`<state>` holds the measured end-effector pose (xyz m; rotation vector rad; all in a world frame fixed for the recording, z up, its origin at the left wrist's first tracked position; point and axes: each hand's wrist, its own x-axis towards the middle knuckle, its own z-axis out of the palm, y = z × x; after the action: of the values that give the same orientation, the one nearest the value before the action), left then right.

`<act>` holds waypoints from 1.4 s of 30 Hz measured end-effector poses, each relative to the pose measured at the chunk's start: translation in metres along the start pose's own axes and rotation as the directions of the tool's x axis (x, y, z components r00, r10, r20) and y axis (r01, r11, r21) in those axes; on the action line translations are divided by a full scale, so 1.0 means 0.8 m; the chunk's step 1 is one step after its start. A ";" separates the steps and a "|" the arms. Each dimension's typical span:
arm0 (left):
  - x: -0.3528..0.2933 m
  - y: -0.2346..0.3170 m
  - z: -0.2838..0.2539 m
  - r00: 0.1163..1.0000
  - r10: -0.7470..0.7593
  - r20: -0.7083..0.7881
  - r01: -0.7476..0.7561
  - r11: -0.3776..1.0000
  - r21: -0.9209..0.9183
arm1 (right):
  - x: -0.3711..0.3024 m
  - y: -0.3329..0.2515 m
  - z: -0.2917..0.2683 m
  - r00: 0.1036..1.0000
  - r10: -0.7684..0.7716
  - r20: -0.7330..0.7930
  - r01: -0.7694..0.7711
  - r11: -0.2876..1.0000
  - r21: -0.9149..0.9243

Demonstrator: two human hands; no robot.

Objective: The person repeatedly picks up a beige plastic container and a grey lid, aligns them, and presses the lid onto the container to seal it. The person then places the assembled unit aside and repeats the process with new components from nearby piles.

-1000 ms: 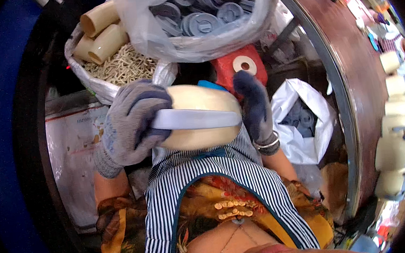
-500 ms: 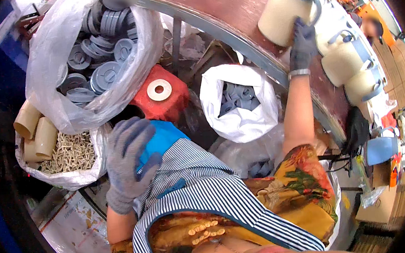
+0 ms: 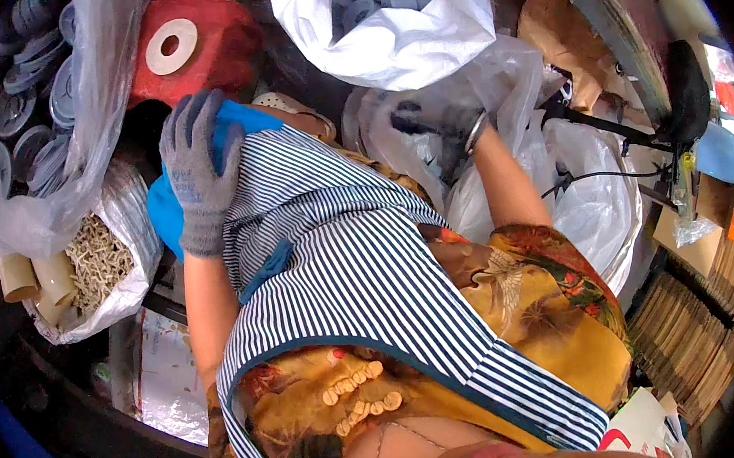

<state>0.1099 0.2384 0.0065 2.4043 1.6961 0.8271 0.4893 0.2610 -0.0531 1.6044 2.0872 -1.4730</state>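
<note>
Now the left hand [image 3: 198,170], in a grey knit glove, lies flat and spread on a blue cloth piece [image 3: 169,214] at the edge of the striped apron [image 3: 362,273], palm down, nothing pinched. The right hand [image 3: 432,125], dark-gloved, reaches forward into a clear plastic bag [image 3: 547,167] just right of the apron; whether it grips anything cannot be told (film hides the fingers). That bag lies ahead and right, so the right hand is nearer it. A white sack of grey round parts [image 3: 391,23] sits just beyond. A red block with a white ring [image 3: 190,47] is above the left hand. Half a second ago the right hand was up at a cream jug on the bench; it has since dropped into the bag, while the left stayed on the blue cloth.
</note>
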 end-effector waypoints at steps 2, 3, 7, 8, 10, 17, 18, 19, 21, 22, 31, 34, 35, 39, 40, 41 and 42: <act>0.009 -0.010 0.024 1.000 0.014 -0.016 -0.014 1.000 0.016 | 0.017 0.195 0.109 0.982 0.187 -0.035 -0.189 0.942 -0.276; 0.002 -0.024 0.044 0.999 0.002 -0.037 -0.002 1.000 0.021 | -0.005 0.203 0.126 0.959 0.042 0.280 0.233 0.443 -0.866; -0.012 -0.035 0.071 0.995 -0.026 -0.093 0.029 0.999 0.039 | -0.043 0.257 0.180 0.810 0.576 -0.108 -0.574 0.741 -0.348; -0.014 -0.035 0.072 0.992 -0.018 -0.125 0.024 0.999 0.046 | -0.041 0.252 0.182 0.812 0.578 -0.082 -0.557 0.724 -0.407; -0.014 -0.035 0.077 0.995 -0.030 -0.091 0.033 0.999 0.025 | -0.016 0.252 0.189 0.791 0.603 0.098 -0.456 0.689 -0.563; -0.022 -0.034 0.068 0.994 -0.075 -0.079 0.077 0.997 0.022 | 0.032 0.314 0.301 0.823 0.563 -0.072 -0.527 0.711 -0.466; -0.025 -0.034 0.067 0.992 -0.094 -0.079 0.097 0.995 0.033 | 0.025 0.343 0.314 0.814 0.566 -0.133 -0.568 0.726 -0.388; -0.030 -0.033 0.067 0.990 -0.117 -0.081 0.120 0.992 0.036 | 0.017 0.373 0.323 0.803 0.563 -0.194 -0.595 0.740 -0.315; -0.026 -0.034 0.066 0.991 -0.103 -0.083 0.107 0.993 0.046 | 0.010 0.376 0.321 0.802 0.541 -0.253 -0.596 0.754 -0.276; -0.022 -0.035 0.066 0.993 -0.079 -0.093 0.084 0.995 0.051 | 0.011 0.335 0.286 0.816 0.527 -0.239 -0.579 0.737 -0.350; -0.015 -0.032 0.060 0.993 -0.043 -0.106 0.043 0.999 0.004 | -0.047 0.027 -0.092 0.973 0.162 0.165 -0.060 0.866 -0.497; -0.009 -0.006 0.045 0.989 -0.084 -0.124 0.059 0.980 -0.189 | -0.058 -0.115 -0.129 0.921 -0.293 0.257 0.388 0.642 -0.661; -0.001 0.009 0.037 0.987 -0.118 -0.109 0.074 0.937 -0.341 | -0.060 -0.157 -0.135 0.835 -0.465 0.295 0.518 0.482 -0.706; 0.030 0.053 -0.010 0.870 -0.023 0.493 0.474 -0.234 -0.849 | -0.045 -0.276 -0.126 0.585 -0.749 0.310 0.609 0.154 -0.778; 0.019 0.054 0.006 0.887 -0.066 0.456 0.361 -0.516 -0.777 | -0.038 -0.296 -0.123 0.499 -0.811 0.305 0.607 0.076 -0.791; 0.019 0.054 -0.005 0.881 -0.087 0.465 0.310 -0.636 -0.706 | -0.021 -0.307 -0.117 0.415 -0.858 0.303 0.639 0.038 -0.768; 0.018 0.054 -0.017 0.877 -0.097 0.470 0.246 -0.751 -0.613 | -0.010 -0.324 -0.112 0.343 -0.907 0.244 0.658 0.046 -0.752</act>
<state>0.1430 0.2313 0.0394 0.2405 0.3001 1.1800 0.3255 0.3322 0.1553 0.1393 3.3584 -0.0464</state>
